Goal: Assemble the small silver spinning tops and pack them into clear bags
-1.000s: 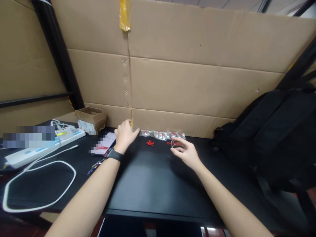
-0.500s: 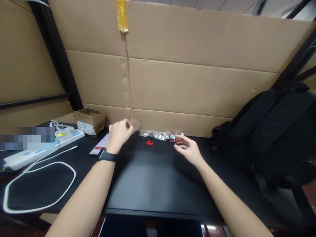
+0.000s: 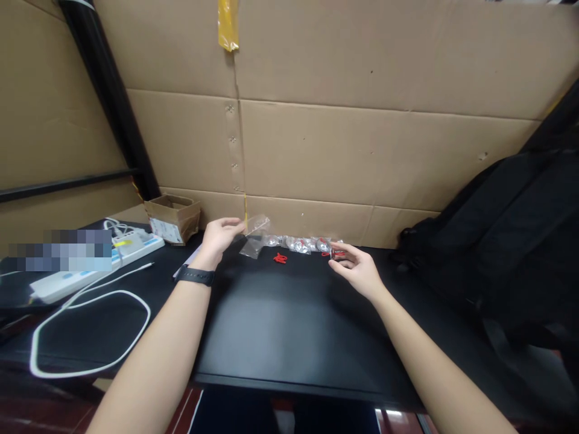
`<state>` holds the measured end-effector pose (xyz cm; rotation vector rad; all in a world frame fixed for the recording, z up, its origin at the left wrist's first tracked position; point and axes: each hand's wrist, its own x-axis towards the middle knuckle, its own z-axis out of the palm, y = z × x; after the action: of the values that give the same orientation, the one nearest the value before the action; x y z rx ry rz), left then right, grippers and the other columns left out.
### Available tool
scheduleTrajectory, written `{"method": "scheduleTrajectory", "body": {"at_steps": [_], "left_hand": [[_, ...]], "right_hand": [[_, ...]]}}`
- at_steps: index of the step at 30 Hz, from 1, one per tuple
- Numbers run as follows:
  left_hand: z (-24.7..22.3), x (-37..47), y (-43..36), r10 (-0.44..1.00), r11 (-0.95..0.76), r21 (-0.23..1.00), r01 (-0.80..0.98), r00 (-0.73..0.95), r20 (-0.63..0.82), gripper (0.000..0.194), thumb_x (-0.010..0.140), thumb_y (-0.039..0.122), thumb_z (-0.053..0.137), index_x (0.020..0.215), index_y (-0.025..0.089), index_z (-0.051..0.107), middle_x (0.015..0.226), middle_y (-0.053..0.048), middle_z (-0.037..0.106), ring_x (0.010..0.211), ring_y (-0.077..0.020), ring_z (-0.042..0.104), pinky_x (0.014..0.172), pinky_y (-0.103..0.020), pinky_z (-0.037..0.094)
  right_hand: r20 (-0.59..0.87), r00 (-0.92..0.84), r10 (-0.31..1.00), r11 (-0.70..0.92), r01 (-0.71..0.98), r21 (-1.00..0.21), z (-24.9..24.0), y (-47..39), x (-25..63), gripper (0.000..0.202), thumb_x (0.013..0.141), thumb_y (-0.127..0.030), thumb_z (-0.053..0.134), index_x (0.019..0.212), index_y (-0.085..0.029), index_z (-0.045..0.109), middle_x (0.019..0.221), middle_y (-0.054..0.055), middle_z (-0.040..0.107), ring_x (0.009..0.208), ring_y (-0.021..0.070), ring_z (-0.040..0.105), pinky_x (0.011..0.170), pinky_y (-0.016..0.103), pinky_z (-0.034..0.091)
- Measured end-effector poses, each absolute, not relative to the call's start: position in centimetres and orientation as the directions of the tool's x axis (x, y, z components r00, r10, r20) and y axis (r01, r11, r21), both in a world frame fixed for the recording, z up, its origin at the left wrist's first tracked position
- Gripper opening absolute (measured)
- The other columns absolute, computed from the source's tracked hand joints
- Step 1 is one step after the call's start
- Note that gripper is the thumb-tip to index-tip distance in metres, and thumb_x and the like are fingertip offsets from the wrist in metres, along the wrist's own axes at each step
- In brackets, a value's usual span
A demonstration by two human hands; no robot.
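My left hand (image 3: pixel 221 240), with a black watch on its wrist, pinches a clear plastic bag (image 3: pixel 260 225) above the back left of the table. Another stretch of clear plastic (image 3: pixel 252 248) hangs or lies just below; I cannot tell whether it is the same bag. Between the thumb and fingers of my right hand (image 3: pixel 358 269) is a small, thin, shiny disc-like piece (image 3: pixel 332 252), seen edge-on. Several round silvery pieces in clear bags (image 3: pixel 300 245) lie in a row along the cardboard. A bundle of red cord (image 3: pixel 280 258) rests in front of them.
A cardboard wall (image 3: pixel 316 157) rises behind the black table (image 3: pixel 289 325). At the left are an open small carton (image 3: pixel 176 217), a white power strip (image 3: pixel 72 280), a looped white cable (image 3: pixel 38 343) and a partly covered phone (image 3: pixel 190 258). A black backpack (image 3: pixel 506 241) fills the right side.
The plastic bag in my left hand, blurred before, now shows plainly, spread to the right. My right hand keeps its pinch. The view has shifted slightly.
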<state>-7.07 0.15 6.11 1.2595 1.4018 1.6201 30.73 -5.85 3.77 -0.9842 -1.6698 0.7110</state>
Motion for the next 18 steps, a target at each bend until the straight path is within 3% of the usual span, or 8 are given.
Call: {"method": "scheduleTrajectory", "body": {"at_steps": [4,9,12,18], "left_hand": [[6.5,-6.2,-0.2,0.840,-0.329,0.905,0.268,-0.355,0.411,0.050,0.068,0.042,0.078,0.108,0.013,0.070,0.083,-0.009,0.077,0.080,-0.0219,0.071,0.077,-0.031,0.051],[7.3,-3.9,-1.7,0.739,-0.414,0.707,0.574,-0.241,0.629,0.032,0.083,0.037,0.067,0.110,0.019,0.069,0.093,-0.006,0.078,0.086,-0.0210,0.073,0.085,-0.030,0.052],[7.0,-0.6,-3.5,0.739,-0.519,0.523,0.676,0.049,0.672,0.020,0.087,0.031,0.063,0.103,0.023,0.072,0.093,-0.004,0.078,0.086,-0.0207,0.074,0.084,-0.030,0.053],[3.9,6.9,-7.3,0.653,-0.738,0.237,0.632,0.579,0.489,0.020,0.090,0.017,0.055,0.099,0.022,0.072,0.091,-0.004,0.077,0.084,-0.0201,0.072,0.080,-0.029,0.053]], "right_hand": [[0.476,-0.146,0.867,0.497,0.278,-0.822,3.8,-5.8,30.8,0.047,0.078,-0.033,0.078,0.123,-0.023,0.069,0.119,0.010,0.071,0.096,0.0213,0.069,0.081,0.034,0.063],[0.507,-0.146,0.850,0.525,0.313,-0.791,4.2,-6.0,31.1,0.048,0.079,-0.034,0.077,0.124,-0.023,0.067,0.119,0.011,0.070,0.097,0.0223,0.070,0.080,0.035,0.063],[0.548,-0.114,0.829,0.549,0.353,-0.757,4.6,-6.1,31.5,0.057,0.077,-0.034,0.078,0.131,-0.024,0.060,0.115,0.011,0.070,0.093,0.0220,0.070,0.079,0.036,0.063],[0.569,-0.105,0.816,0.546,0.465,-0.697,5.2,-5.9,33.2,0.060,0.073,-0.033,0.079,0.129,-0.024,0.057,0.108,0.009,0.072,0.087,0.0210,0.070,0.075,0.035,0.062]]}}
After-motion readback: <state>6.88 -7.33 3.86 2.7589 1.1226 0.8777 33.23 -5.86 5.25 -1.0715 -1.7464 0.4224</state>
